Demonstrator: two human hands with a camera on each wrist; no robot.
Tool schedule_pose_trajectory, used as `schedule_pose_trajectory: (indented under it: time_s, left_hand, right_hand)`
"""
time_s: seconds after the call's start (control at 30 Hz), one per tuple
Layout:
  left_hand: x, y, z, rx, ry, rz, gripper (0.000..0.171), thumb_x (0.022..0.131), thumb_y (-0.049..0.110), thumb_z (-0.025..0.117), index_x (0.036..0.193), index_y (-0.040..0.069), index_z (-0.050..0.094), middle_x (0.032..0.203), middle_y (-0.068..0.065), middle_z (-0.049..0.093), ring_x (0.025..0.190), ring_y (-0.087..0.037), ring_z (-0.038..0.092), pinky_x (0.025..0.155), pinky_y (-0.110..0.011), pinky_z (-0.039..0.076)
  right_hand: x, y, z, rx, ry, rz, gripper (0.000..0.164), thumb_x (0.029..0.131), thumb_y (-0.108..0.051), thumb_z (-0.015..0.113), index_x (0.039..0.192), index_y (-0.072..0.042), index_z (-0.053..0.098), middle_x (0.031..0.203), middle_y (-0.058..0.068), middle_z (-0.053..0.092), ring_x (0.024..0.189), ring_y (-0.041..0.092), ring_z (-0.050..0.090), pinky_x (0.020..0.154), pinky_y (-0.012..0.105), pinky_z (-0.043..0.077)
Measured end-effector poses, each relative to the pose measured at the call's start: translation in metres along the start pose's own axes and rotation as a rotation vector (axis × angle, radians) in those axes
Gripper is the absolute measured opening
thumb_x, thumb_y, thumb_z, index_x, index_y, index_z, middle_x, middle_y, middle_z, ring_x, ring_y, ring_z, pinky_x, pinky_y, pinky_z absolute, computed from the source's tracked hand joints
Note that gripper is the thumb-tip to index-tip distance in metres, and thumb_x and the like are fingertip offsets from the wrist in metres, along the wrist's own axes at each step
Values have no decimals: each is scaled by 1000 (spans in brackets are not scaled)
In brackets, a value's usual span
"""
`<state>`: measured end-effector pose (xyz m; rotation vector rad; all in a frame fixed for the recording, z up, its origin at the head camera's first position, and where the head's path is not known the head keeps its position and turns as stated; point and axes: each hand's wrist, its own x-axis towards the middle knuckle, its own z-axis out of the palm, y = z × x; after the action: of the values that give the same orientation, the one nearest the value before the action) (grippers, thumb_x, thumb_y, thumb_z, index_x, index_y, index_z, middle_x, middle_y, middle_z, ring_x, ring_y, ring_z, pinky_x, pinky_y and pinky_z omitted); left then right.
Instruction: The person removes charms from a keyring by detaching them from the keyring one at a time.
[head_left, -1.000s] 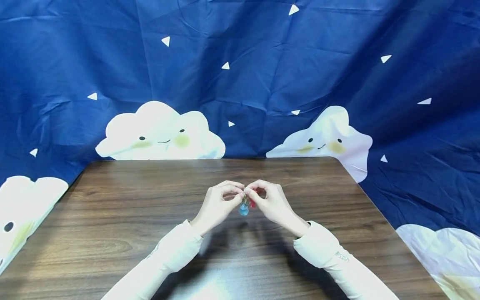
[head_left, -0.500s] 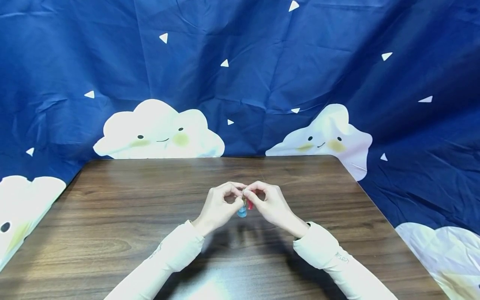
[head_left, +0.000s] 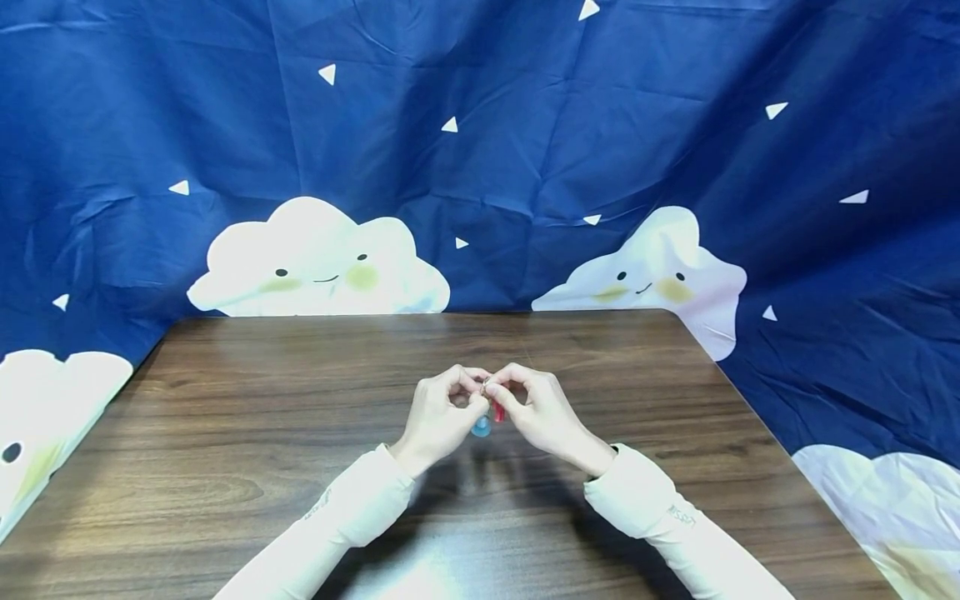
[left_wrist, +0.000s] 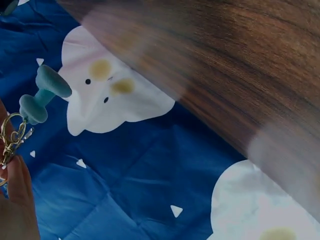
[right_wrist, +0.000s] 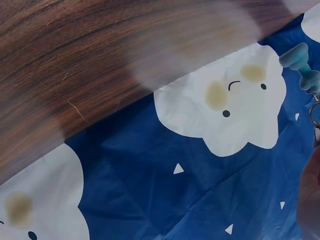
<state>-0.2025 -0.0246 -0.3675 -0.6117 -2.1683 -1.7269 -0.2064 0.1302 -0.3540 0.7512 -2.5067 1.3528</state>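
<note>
In the head view my left hand point(head_left: 442, 417) and right hand point(head_left: 542, 417) meet above the middle of the table, thumbs and fingers pinching the gold metal ring and clasp of a keychain point(left_wrist: 15, 135). From it hangs a matte teal charm point(left_wrist: 42, 97), wide at both ends with a narrow neck, like a push pin. A small red piece point(head_left: 499, 412) dangles beside the charm, under my right fingertips; its kind is too small to tell. The right wrist view catches part of the charm point(right_wrist: 302, 65) and ring at its right edge, with my fingers just below.
A dark brown wooden table point(head_left: 300, 375) spreads under both hands. Behind it and along its sides hangs a blue cloth point(head_left: 495, 100) printed with white smiling clouds and small triangles. White sleeves point(head_left: 360, 500) reach in from the front.
The fingertips of both hands have drawn closer together around the ring. The teal charm has shifted slightly left and lower, and the red piece slightly left.
</note>
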Motion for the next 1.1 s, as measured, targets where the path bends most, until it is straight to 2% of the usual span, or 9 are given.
schedule_pose_trajectory:
  time_s: [0.13, 0.27, 0.37, 0.47, 0.6, 0.7, 0.77, 0.93, 1.1]
  left_hand:
    - [-2, 18, -4, -29, -22, -85, 6, 74, -6, 53, 72, -2, 58, 94, -16, 69, 71, -19, 68, 63, -18, 53]
    - [-1, 22, -5, -37, -50, -147, 6, 76, -5, 53, 74, -3, 59, 97, -17, 68, 76, -21, 69, 66, -19, 54]
    - [-1, 20, -6, -16, -74, -170, 7, 79, -2, 54, 76, 0, 60, 99, -16, 68, 80, -22, 68, 69, -23, 55]
    - [-1, 16, -9, -4, -102, -188, 5, 83, 1, 56, 84, 2, 61, 101, -14, 68, 86, -21, 68, 74, -24, 54]
    - [-3, 12, -12, -76, -153, -164, 20, 84, 2, 58, 104, -1, 59, 108, -16, 65, 97, -25, 64, 82, -25, 52]
    - [-3, 8, -12, -139, -191, -140, 33, 82, -1, 62, 114, -4, 54, 113, -20, 61, 103, -28, 61, 86, -25, 50]
    - [-4, 6, -11, -148, -195, -120, 36, 79, -2, 65, 114, -4, 55, 111, -20, 61, 103, -29, 61, 87, -25, 50]
    - [-3, 3, -11, -104, -161, -51, 33, 76, -4, 68, 107, -7, 58, 102, -20, 63, 96, -29, 63, 85, -28, 52]
    - [-2, -17, -9, -42, -141, 10, 33, 75, 3, 70, 106, -5, 61, 100, -17, 64, 92, -27, 65, 81, -28, 53]
  right_hand:
    - [-1, -16, -6, -14, -14, -57, 4, 85, -2, 60, 84, -1, 63, 60, 10, 59, 52, 10, 52, 51, 20, 45]
    - [-3, -27, -11, -45, -23, -119, 4, 84, 1, 60, 83, 2, 64, 66, 10, 60, 56, 15, 55, 52, 22, 49]
    - [-3, -28, -12, -66, -29, -104, 4, 84, 0, 60, 83, 2, 64, 67, 10, 61, 56, 17, 55, 52, 22, 49]
    - [-2, -28, -11, -55, -37, -33, 5, 85, -2, 60, 83, 1, 64, 62, 11, 60, 53, 19, 57, 52, 21, 47]
    - [-1, -27, -11, -9, -50, 47, 6, 86, -4, 59, 83, 0, 63, 58, 14, 58, 52, 26, 58, 50, 19, 45]
    - [-1, -27, -12, 5, -57, 70, 7, 86, -4, 59, 84, 0, 64, 58, 15, 58, 53, 24, 57, 50, 19, 45]
    - [0, -27, -12, 13, -62, 82, 7, 86, -5, 59, 85, 0, 64, 59, 15, 59, 53, 22, 57, 51, 19, 45]
    - [2, -5, -7, 21, -61, 96, 8, 87, -10, 60, 87, -3, 65, 58, 11, 59, 53, 23, 58, 51, 19, 45]
    - [2, 7, -5, -20, -28, 23, 7, 86, -16, 62, 86, -11, 66, 57, 0, 57, 51, 12, 56, 50, 19, 44]
